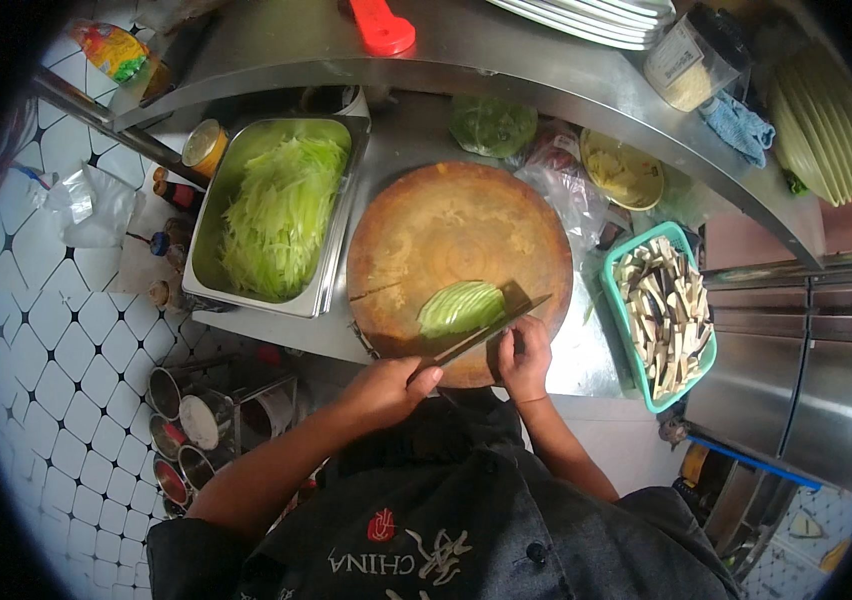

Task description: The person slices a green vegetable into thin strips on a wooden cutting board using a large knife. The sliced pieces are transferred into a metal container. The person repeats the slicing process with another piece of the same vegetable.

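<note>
My left hand (pixel 391 388) is wrapped round the handle of a kitchen knife (pixel 481 336). The blade slants up to the right over the near part of a round wooden chopping board (pixel 446 225). Just beyond the blade lies a fanned row of thin, pale green vegetable slices (pixel 458 306) on the board. My right hand (pixel 526 362) is by the tip end of the blade, at the board's near right edge, fingers curled in and closed. What these fingers hold, if anything, is hidden.
Left of the board stands a steel tray (pixel 334 262) of green vegetable shreds (pixel 281 215). A turquoise basket (pixel 629 345) of cut eggplant strips (pixel 664 315) is at the right. Beyond, a steel shelf (pixel 446 72) crosses above a bagged green vegetable (pixel 493 125) and a bowl (pixel 646 165).
</note>
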Demonstrator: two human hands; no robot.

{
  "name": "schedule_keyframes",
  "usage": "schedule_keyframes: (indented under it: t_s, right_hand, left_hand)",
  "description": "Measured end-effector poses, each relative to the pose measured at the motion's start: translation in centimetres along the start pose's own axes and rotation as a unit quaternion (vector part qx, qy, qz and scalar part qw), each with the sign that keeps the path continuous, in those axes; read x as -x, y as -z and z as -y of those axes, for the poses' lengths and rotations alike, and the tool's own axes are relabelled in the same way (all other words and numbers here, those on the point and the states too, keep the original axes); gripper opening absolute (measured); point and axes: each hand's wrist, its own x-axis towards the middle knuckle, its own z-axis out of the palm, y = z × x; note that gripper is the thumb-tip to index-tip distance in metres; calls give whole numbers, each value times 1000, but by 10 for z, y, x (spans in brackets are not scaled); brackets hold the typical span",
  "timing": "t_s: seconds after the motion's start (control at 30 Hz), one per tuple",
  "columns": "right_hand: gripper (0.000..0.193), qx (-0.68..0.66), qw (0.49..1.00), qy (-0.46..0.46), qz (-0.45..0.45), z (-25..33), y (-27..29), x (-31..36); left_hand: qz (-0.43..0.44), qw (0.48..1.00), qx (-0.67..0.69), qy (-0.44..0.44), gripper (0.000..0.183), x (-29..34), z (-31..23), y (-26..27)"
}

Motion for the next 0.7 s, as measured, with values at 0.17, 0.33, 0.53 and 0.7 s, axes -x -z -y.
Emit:
schedule_keyframes:
  t_s: [0.17, 0.33, 0.53, 0.7]
  right_hand:
    - [14, 5, 1000, -28, 5, -1, -1, 4]
    - [14, 2, 1000, -26, 6, -2, -1, 4]
    - [15, -2, 1000, -21, -4, -5, -4, 4]
    - [14, 11, 999, -30, 7, -2, -1, 4]
  left_hand:
    - [-3, 999, 1, -46, 45, 19, 4, 4]
    - [36, 999, -3, 2, 43, 37, -4, 17]
    - [24, 1000, -20, 0, 39, 43, 1, 17]
    - [50, 998, -31, 28, 40, 33, -4, 18]
